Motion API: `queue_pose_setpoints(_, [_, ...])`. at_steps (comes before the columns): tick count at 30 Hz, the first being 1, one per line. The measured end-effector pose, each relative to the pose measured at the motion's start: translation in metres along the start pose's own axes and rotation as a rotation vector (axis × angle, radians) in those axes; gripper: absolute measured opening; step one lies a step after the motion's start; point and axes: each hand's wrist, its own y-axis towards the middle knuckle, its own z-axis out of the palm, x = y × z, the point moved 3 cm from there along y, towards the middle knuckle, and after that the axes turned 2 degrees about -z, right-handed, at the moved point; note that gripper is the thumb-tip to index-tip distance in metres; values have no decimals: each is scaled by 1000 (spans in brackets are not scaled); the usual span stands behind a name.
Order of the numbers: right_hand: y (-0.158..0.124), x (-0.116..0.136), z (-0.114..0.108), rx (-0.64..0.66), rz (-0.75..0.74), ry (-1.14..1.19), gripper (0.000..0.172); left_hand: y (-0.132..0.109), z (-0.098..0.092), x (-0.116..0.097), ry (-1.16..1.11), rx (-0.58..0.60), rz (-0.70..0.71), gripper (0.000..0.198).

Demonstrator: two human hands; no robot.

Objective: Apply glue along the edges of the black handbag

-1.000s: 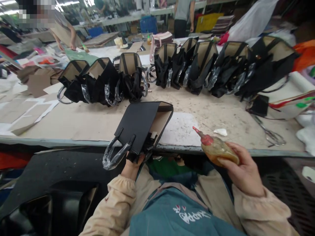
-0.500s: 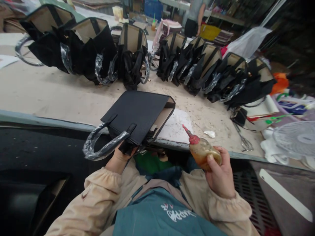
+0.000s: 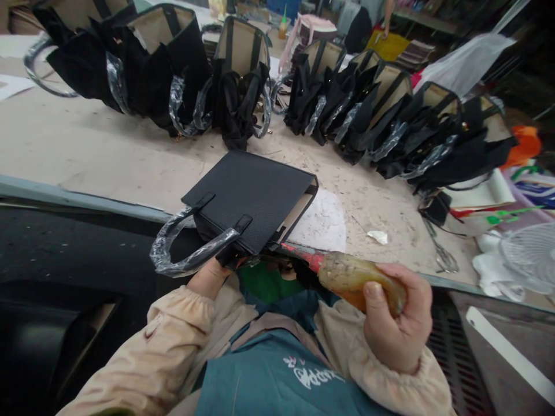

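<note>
A black handbag [image 3: 254,193] lies on its side at the table's front edge, its plastic-wrapped handle [image 3: 173,248] hanging toward me. Under the handle side, my left hand [image 3: 210,278] grips the bag; its fingertips are hidden beneath the bag. In my right hand [image 3: 399,320] is a glue bottle [image 3: 362,280], amber and soiled, with a red nozzle. It is held nearly level, and the nozzle tip points left at the bag's open edge, close to it. Whether the tip touches cannot be made out.
Several black handbags [image 3: 368,110] with wrapped handles stand in a row along the table [image 3: 108,150]. Paper [image 3: 325,216] lies beside my bag, with a white scrap [image 3: 378,237] to its right. A whisk [image 3: 443,254] and a white fan [image 3: 531,254] are at right. Another person stands behind.
My right hand has brought the glue bottle left and tipped it level, so its nozzle now reaches the bag's edge. My left hand keeps its hold. The view has shifted slightly.
</note>
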Motion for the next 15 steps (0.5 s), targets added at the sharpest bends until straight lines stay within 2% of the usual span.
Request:
queue_pose_setpoints(4, [2, 5, 4, 10, -46, -13, 25, 0, -4, 2, -12, -78, -38, 29])
queue_pose_setpoints(9, [6, 10, 5, 106, -59, -27, 27, 6, -10, 4, -78, -106, -48, 29])
queue_pose_setpoints(15, [6, 11, 11, 113, -85, -30, 27, 12, -17, 4, -76, -45, -5, 27])
